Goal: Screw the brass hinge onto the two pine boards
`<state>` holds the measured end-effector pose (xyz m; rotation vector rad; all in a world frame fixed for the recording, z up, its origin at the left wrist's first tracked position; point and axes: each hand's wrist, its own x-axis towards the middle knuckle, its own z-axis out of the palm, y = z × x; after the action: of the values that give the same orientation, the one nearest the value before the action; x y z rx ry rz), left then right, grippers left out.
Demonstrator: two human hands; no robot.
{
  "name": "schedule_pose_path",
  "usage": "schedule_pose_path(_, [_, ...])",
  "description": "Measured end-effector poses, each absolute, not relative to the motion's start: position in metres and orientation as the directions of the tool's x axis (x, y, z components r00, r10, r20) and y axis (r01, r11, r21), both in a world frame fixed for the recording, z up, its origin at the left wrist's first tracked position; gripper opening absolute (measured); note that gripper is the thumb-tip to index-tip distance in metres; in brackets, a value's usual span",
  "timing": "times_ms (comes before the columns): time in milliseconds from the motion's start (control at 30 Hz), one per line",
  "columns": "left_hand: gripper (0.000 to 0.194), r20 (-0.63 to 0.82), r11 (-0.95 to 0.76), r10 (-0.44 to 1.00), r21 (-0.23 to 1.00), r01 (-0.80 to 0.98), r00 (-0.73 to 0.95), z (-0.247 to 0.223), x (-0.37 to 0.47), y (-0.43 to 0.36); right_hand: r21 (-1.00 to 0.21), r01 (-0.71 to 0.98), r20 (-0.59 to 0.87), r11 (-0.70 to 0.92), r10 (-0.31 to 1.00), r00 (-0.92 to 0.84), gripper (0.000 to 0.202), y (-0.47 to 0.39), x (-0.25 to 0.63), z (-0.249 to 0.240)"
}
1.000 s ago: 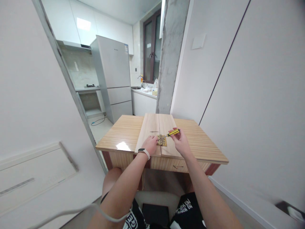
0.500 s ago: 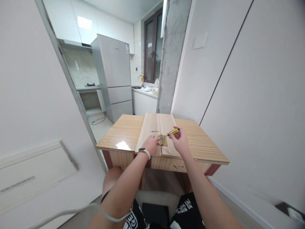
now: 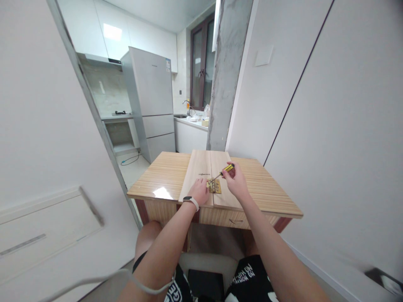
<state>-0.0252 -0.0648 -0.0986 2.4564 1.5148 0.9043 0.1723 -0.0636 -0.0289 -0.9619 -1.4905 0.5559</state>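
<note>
A brass-coloured hinge [image 3: 217, 187] lies across the seam between two pale wooden boards [image 3: 200, 158] on the desk. My left hand [image 3: 199, 192], with a band on its wrist, rests on the left board, its bent fingers held against the hinge's left leaf. In my right hand [image 3: 236, 183] is a screwdriver [image 3: 228, 167] with a yellow and black handle, pinched between thumb and fingers. Its shaft slopes down to the left, and the tip is at the hinge's left leaf by my left fingertips. Whether a screw sits under the tip is too small to tell.
Small dark pieces, probably screws [image 3: 204, 173], lie in a row on the left board beyond my left hand. The wood-grain desk [image 3: 267, 184] has a drawer front [image 3: 226, 218] facing me. A grey cable [image 3: 94, 278] crosses near my left forearm. Beyond stands a fridge [image 3: 154, 88].
My right hand and the screwdriver handle have moved slightly up and left, and the shaft is now steeper. More of the hinge shows. My left hand stays nearly in place.
</note>
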Motion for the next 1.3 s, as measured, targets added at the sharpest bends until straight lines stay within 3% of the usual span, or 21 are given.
schedule_pose_path(300, [0.037, 0.433, -0.489, 0.839, 0.334, 0.805, 0.33, -0.095, -0.024, -0.07, -0.785, 0.36, 0.552, 0.504, 0.833, 0.037, 0.045, -0.059, 0.176, -0.024])
schedule_pose_path(1033, [0.045, 0.392, -0.474, 0.857, 0.352, 0.807, 0.333, -0.093, -0.024, -0.071, -0.772, 0.403, 0.524, 0.492, 0.851, -0.035, 0.047, -0.057, 0.166, -0.019])
schedule_pose_path(1300, [0.043, 0.401, -0.483, 0.852, 0.353, 0.801, 0.337, -0.093, -0.025, -0.071, -0.66, 0.53, 0.521, 0.533, 0.833, -0.187, 0.051, -0.046, 0.162, -0.006])
